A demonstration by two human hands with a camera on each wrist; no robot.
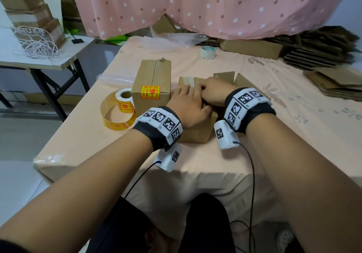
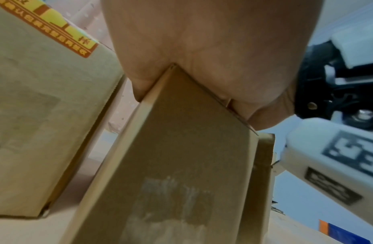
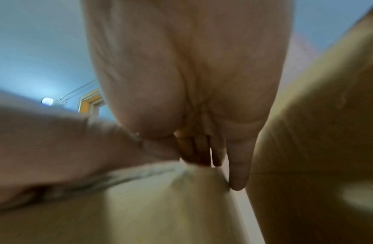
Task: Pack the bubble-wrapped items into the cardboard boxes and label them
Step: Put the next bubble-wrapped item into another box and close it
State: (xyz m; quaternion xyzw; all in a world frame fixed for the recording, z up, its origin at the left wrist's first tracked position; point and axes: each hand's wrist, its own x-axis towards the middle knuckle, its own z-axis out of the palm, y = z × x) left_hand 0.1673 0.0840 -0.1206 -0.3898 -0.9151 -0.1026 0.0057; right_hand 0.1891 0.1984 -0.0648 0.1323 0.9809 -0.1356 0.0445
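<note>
One box (image 1: pixel 150 84) on the left has its sticker; the left hand (image 1: pixel 188 109) presses flat and the right hand (image 1: pixel 213 91) curls its fingers on the near box (image 1: pixel 197 133), still unlabelled.

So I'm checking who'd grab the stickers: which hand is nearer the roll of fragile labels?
Left. The left hand is a box-width right of the label roll; the right hand lies farther right.

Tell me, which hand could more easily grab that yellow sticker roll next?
Probably the left hand: the sticker roll lies on its side of the box, while the right hand would have to cross over.
</note>
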